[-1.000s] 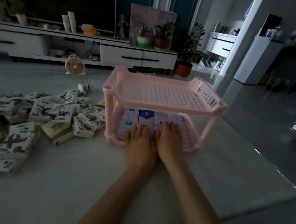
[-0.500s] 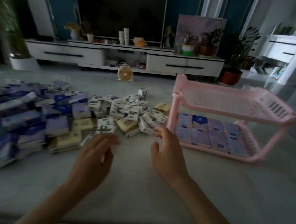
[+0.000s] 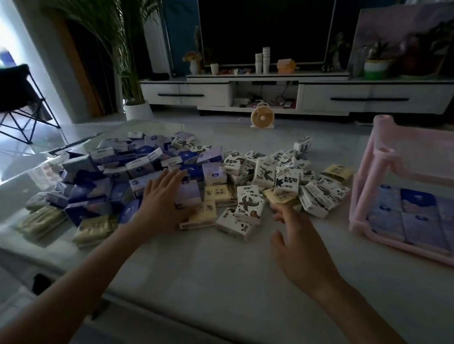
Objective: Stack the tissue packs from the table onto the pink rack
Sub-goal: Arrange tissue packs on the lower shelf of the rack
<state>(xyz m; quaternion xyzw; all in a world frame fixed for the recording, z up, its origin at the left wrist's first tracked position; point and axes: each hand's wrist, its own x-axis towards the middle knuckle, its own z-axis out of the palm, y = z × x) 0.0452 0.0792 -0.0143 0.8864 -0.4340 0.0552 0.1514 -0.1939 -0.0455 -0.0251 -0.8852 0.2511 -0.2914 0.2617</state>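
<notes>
A big heap of tissue packs (image 3: 183,177) covers the left and middle of the pale table (image 3: 215,264): purple and blue ones at the left, white patterned ones and a few yellow ones toward the right. My left hand (image 3: 163,202) reaches out with straight fingers over the purple packs, holding nothing. My right hand (image 3: 299,245) hovers over the table near the white packs, fingers relaxed and empty. The pink rack (image 3: 366,180) stands at the right edge; its lower shelf holds a flat layer of purple and blue packs (image 3: 417,212).
Beyond the table are a white TV cabinet (image 3: 299,94) with a dark screen above it, a small round fan (image 3: 262,118) on the floor, a tall potted palm (image 3: 129,59) and a black folding chair (image 3: 9,100) at the far left.
Both hands have left the rack's lower shelf and swung left to the heap. The view has turned left, so the rack now sits at the right edge.
</notes>
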